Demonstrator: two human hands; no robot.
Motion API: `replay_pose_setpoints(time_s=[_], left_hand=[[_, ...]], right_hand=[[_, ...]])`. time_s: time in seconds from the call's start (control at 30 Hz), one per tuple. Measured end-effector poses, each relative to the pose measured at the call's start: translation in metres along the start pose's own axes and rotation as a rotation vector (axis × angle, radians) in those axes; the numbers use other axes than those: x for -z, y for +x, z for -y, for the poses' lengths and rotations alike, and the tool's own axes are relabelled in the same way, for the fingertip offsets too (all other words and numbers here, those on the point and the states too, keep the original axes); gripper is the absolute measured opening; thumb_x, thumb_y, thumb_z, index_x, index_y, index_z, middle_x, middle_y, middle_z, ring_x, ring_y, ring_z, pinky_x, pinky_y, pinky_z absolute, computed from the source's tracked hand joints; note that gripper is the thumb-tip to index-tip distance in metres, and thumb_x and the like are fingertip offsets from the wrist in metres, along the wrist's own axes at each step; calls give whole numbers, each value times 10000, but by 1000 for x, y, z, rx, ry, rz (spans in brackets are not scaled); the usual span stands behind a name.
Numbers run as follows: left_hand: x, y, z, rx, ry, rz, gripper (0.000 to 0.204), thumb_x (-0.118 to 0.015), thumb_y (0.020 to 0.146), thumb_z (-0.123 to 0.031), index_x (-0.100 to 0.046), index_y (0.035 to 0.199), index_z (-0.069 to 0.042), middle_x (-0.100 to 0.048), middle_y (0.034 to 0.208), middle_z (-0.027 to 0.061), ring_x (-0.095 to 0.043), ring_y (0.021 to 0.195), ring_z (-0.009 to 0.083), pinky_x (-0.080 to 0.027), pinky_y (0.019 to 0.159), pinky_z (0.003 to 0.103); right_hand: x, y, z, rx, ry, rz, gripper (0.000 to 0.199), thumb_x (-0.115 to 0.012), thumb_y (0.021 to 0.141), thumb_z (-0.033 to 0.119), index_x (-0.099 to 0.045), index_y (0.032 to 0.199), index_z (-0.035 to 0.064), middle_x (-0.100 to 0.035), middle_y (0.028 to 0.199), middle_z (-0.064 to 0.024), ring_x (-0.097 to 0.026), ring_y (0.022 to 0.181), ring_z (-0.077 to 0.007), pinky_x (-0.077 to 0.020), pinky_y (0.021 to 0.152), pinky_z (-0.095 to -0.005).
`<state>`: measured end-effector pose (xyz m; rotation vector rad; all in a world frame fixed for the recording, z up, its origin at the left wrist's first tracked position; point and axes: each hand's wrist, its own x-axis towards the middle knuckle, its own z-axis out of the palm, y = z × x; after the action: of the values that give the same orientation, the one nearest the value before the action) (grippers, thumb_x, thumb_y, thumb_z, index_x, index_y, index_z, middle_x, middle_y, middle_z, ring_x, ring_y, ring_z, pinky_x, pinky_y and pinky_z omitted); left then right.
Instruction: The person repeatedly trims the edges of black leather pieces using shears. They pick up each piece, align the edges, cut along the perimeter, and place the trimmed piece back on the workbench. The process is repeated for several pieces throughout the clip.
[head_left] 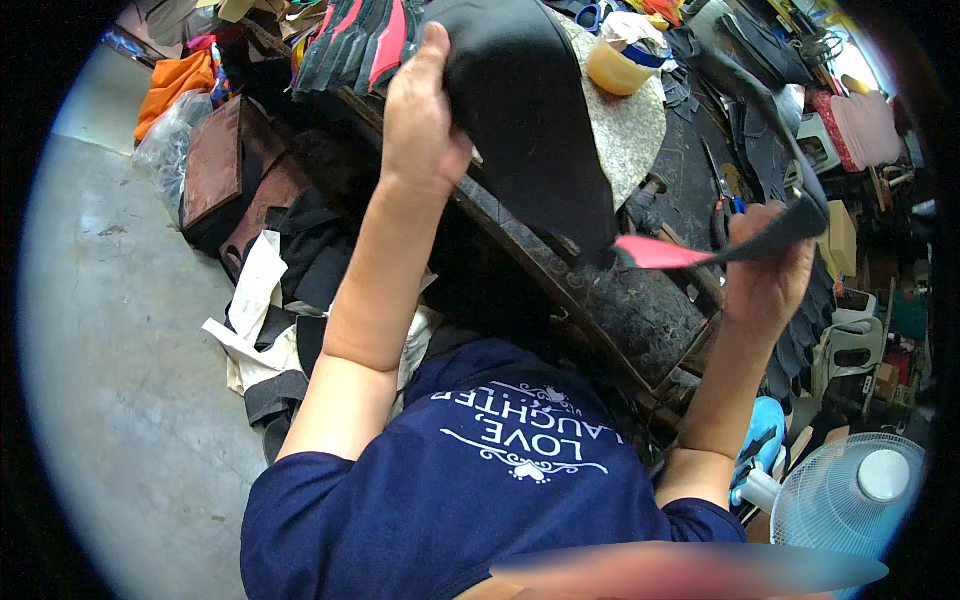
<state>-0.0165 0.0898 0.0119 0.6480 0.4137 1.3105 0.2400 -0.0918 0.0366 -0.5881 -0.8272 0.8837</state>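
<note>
In my left hand is the left edge of a wide, smooth black leather-like piece, raised above the workbench. The fingers behind it are hidden. My right hand is closed around a long black strip, which loops up behind the wide piece. A pink-faced end reaches left from this hand to the lower corner of the black piece; whether they are joined I cannot tell. Just beyond my right hand lie scissors with blue and red on the handles.
A yellowish tub stands on a speckled pale board on the dark workbench. Black and pink strips lie at the far left. Fabric scraps heap beside the bench. A fan stands at lower right.
</note>
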Motion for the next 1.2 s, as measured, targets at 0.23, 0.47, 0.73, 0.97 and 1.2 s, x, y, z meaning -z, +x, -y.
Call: replay_pose_setpoints(time_s=[0.23, 0.47, 0.73, 0.97, 1.2], left_hand=[[1, 44, -7, 24, -76, 74, 348, -455, 1029, -283, -587, 1170, 6, -692, 1032, 139, -697, 887, 246, -579, 805, 403], [25, 94, 25, -768, 1637, -324, 651, -773, 774, -367, -503, 1242, -3, -598, 1112, 233, -581, 1042, 428, -471, 906, 471], [25, 29, 7, -1032, 1681, -108, 416, -582, 960, -407, -605, 1182, -55, -686, 1000, 84, -670, 847, 235, -526, 751, 371], [-6, -56, 52, 498, 256, 210, 584, -769, 830, -213, -494, 1272, 51, -623, 1153, 133, -630, 1032, 186, -543, 861, 330], [-5, -55, 2, 418, 251, 231, 501, -740, 775, -10, -531, 1229, 29, -683, 977, 111, -698, 789, 185, -595, 699, 305]], right_hand=[[7, -19, 58, 261, -122, -340, 298, -695, 882, 174, -595, 1104, 3, -573, 811, -51, -531, 634, -145, -420, 640, -273], [17, -44, 43, 193, -432, -158, 240, -584, 963, 130, -607, 1174, 18, -658, 1120, -93, -645, 976, -178, -524, 889, -331], [2, -46, 23, 25, -702, 114, 195, -591, 935, 54, -633, 1101, -38, -645, 1058, -93, -593, 956, -138, -438, 899, -281], [-8, -52, -8, -432, -711, 392, 184, -644, 924, 111, -650, 1050, -24, -616, 955, -37, -577, 907, -100, -453, 798, -242], [91, -10, 22, -51, -1973, 88, 268, -657, 884, 255, -670, 1078, 70, -655, 1020, -118, -629, 952, -294, -490, 853, -390]])
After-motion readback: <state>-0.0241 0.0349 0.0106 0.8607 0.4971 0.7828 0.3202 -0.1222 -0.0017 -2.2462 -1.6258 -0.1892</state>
